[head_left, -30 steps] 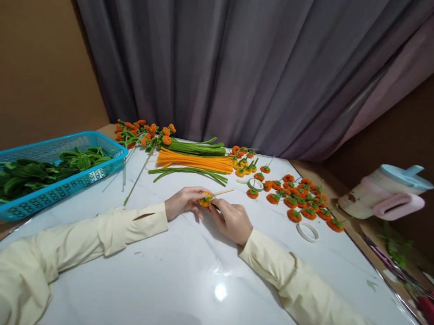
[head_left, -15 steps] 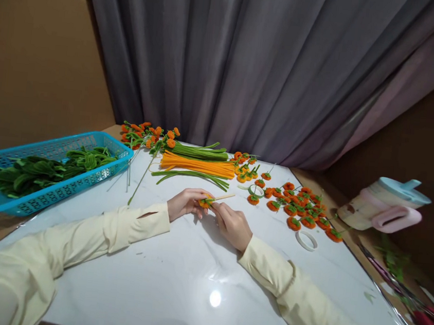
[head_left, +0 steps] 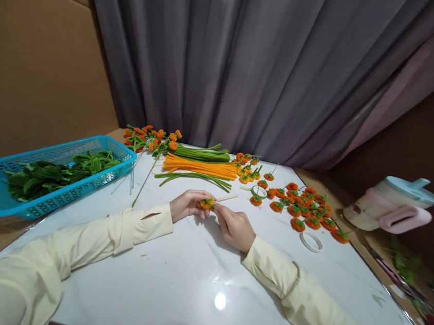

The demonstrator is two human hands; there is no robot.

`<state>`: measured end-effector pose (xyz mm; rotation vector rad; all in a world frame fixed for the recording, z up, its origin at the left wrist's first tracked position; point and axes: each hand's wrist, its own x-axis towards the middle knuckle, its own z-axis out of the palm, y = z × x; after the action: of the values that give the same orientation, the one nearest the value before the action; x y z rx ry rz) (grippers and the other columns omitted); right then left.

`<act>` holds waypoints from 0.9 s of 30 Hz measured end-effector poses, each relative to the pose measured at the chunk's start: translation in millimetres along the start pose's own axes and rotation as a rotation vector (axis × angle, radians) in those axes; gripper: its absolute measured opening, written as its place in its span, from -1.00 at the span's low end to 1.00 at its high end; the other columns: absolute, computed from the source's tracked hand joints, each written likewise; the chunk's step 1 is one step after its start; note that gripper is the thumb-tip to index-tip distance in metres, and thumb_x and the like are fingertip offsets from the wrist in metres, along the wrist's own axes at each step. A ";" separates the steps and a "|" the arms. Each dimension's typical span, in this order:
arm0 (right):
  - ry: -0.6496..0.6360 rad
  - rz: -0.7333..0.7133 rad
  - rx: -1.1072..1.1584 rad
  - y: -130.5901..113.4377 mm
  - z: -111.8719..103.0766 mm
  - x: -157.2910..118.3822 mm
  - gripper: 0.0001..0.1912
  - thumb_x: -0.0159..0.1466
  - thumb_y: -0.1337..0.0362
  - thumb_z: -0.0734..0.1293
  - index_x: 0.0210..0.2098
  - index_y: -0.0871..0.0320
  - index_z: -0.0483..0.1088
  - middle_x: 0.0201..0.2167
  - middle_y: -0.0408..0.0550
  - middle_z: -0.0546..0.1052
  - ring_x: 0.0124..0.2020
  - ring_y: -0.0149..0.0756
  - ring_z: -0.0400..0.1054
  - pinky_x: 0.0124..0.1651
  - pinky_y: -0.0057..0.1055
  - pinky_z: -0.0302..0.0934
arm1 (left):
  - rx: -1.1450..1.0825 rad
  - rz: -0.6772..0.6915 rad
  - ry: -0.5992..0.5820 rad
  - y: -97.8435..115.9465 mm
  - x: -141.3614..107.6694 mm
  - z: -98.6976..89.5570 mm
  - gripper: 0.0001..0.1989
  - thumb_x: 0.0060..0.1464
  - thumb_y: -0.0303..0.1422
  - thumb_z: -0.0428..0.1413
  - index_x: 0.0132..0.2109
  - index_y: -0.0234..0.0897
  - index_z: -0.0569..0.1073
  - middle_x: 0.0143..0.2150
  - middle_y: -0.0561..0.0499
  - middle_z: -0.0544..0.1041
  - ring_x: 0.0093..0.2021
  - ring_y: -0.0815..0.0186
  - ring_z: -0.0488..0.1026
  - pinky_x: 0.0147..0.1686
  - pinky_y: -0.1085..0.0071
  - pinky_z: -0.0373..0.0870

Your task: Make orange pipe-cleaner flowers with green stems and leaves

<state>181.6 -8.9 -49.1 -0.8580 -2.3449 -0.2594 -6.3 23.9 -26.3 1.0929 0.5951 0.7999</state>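
Above the middle of the table, my left hand (head_left: 187,204) is closed on a small yellow-orange pipe-cleaner flower (head_left: 207,203) with green on it. My right hand (head_left: 237,228) meets it from the right, thumb and forefinger pinched at a thin pale wooden stick (head_left: 227,198). One end of the stick is at the flower and the other points up to the right. The fingers partly hide where stick and flower meet. Just beyond the hands lie orange pipe cleaners (head_left: 201,167) and loose green pipe cleaners (head_left: 196,177).
A blue basket (head_left: 82,189) of green leaves stands at left. Finished orange flowers (head_left: 172,141) lie at the back. Many orange flower heads (head_left: 301,210), yellow ones (head_left: 247,175) and a white tape roll (head_left: 311,242) are at right. A lidded cup (head_left: 386,206) and scissors (head_left: 387,271) sit at the right edge.
The flower has turned slightly in my left hand, showing more of its yellow-orange side. Both hands stay together; the whole view has shifted a little.
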 end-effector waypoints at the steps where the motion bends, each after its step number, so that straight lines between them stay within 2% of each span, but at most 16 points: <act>1: -0.005 0.001 -0.002 0.5 0.5 -0.5 -0.74 0.24 0.45 0.06 -0.10 0.24 0.22 -0.44 -0.10 0.49 -0.58 -0.45 0.31 -0.53 -0.53 0.06 | -0.002 0.000 -0.002 -0.4 -0.1 -0.5 -0.75 -0.06 -0.38 0.10 -0.23 -0.49 0.45 -0.41 -0.13 0.47 -0.48 0.30 0.44 -0.53 0.46 0.36; 6: 0.008 0.001 -0.075 3.9 4.9 -2.0 -0.57 0.12 0.54 0.04 -0.04 0.24 0.19 -0.43 -0.07 0.48 -0.61 -0.43 0.29 -0.56 -0.52 0.06 | -0.004 0.000 0.015 -1.4 -0.2 -0.6 -0.77 -0.06 -0.39 0.09 -0.25 -0.48 0.44 -0.39 -0.15 0.48 -0.46 0.30 0.44 -0.52 0.46 0.36; 10: 0.030 -0.001 -0.053 2.5 5.5 -1.9 -0.64 0.20 0.49 0.03 -0.02 0.24 0.17 -0.40 -0.04 0.49 -0.59 -0.41 0.33 -0.56 -0.52 0.08 | -0.010 0.004 0.022 -1.0 0.4 0.9 -0.78 -0.06 -0.39 0.10 -0.25 -0.47 0.44 -0.38 -0.16 0.48 -0.43 0.27 0.45 -0.51 0.46 0.36; 17: 0.074 0.261 0.247 -3.8 -6.0 3.1 -0.78 0.33 0.29 0.05 -0.09 0.19 0.21 -0.50 -0.13 0.49 -0.65 -0.48 0.29 -0.53 -0.57 0.12 | -0.005 0.013 0.029 -0.1 -0.6 1.4 -0.75 -0.05 -0.39 0.11 -0.20 -0.47 0.45 -0.37 -0.12 0.45 -0.46 0.33 0.42 -0.52 0.48 0.37; 20: 0.074 0.216 0.214 -2.6 -8.3 5.2 -0.79 0.30 0.25 0.12 -0.15 0.20 0.27 -0.53 -0.15 0.49 -0.67 -0.51 0.26 -0.52 -0.56 0.10 | 0.013 0.016 0.022 -0.4 -0.8 1.4 -0.76 -0.04 -0.39 0.09 -0.22 -0.47 0.45 -0.40 -0.13 0.45 -0.46 0.32 0.43 -0.53 0.49 0.37; 24: 0.107 0.083 0.004 -3.8 -5.2 4.7 -0.81 0.27 0.26 0.17 -0.28 0.21 0.36 -0.58 -0.12 0.48 -0.60 -0.43 0.31 -0.45 -0.50 0.08 | 0.031 0.006 0.017 -1.9 0.1 0.0 -0.79 -0.02 -0.40 0.07 -0.24 -0.48 0.44 -0.42 -0.15 0.47 -0.45 0.28 0.45 -0.52 0.48 0.38; 27: 0.157 0.107 -0.058 -1.8 -7.2 6.6 -0.76 0.28 0.27 0.14 -0.37 0.21 0.38 -0.60 -0.08 0.46 -0.56 -0.40 0.31 -0.40 -0.47 0.08 | 0.024 0.005 0.017 -2.1 0.9 -1.2 -0.79 -0.01 -0.41 0.06 -0.23 -0.48 0.43 -0.38 -0.17 0.49 -0.43 0.27 0.47 -0.50 0.48 0.38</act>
<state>180.0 -9.6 -39.3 -0.9529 -2.1483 -0.3387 -6.1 24.7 -28.8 1.1110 0.6174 0.8087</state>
